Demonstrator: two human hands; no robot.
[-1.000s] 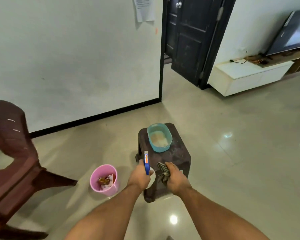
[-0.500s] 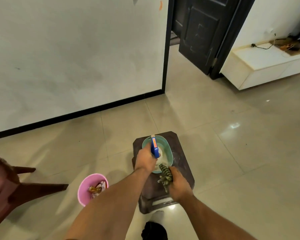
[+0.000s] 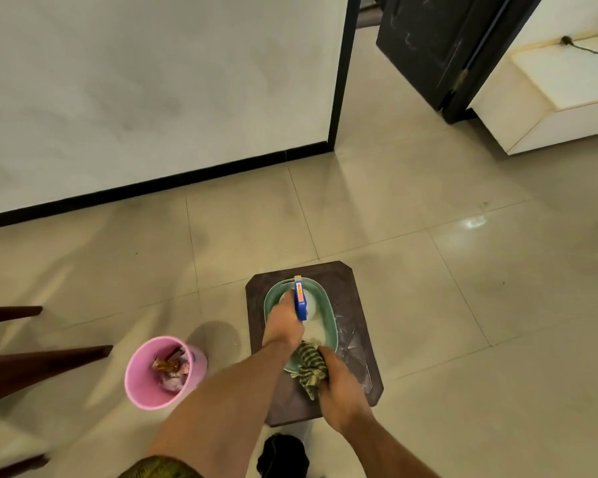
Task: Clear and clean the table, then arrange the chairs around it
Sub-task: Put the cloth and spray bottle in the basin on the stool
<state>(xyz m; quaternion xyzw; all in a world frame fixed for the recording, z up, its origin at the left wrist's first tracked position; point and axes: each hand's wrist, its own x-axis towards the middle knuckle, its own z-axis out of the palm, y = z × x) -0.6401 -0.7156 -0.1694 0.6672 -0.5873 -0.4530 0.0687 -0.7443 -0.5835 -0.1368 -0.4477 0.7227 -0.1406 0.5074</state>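
Note:
A dark brown plastic stool [image 3: 354, 298] stands on the tiled floor below me, with a teal oval basin [image 3: 327, 313] on its top. My left hand [image 3: 283, 326] grips a spray bottle with a blue trigger head [image 3: 300, 300] and holds it over the basin. My right hand [image 3: 339, 384] grips a green striped cloth [image 3: 309, 365] at the basin's near rim. The bottle's white body shows just past the blue head, inside the basin.
A pink bin [image 3: 145, 391] holding wrappers stands on the floor left of the stool. Brown chair legs [image 3: 32, 367] reach in from the left edge. A white wall with black skirting lies ahead, a dark door [image 3: 439, 46] and a white cabinet [image 3: 553, 94] at the upper right.
I have stepped closer and my view has tilted down. My left hand has carried the spray bottle forward over the basin. My right hand with the cloth has reached the basin's near rim.

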